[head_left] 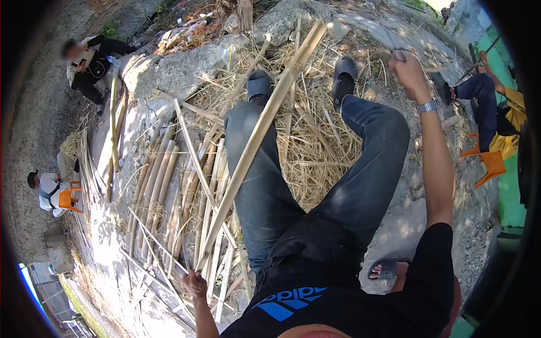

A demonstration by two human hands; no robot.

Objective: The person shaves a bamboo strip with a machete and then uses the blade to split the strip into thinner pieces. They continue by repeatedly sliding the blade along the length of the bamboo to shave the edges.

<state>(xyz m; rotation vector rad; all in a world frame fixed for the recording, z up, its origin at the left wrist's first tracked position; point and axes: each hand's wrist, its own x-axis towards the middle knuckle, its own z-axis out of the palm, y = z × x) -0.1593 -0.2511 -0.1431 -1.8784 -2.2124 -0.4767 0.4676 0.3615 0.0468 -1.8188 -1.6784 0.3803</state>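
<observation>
A long split bamboo strip lies aslant over my left thigh, from beside my left hand up past my shoes. My left hand is closed around its lower end. Out to the right and raised, my right hand is closed on the dark handle of a thin tool, whose narrow far part points up and away. The tool does not touch the strip. Pale shavings cover the ground between and beyond my legs.
Bamboo poles and cut strips lie left of my legs. Two seated people are at the left, one on an orange chair. Another person sits at the right by an orange chair. A sandalled foot is near my right side.
</observation>
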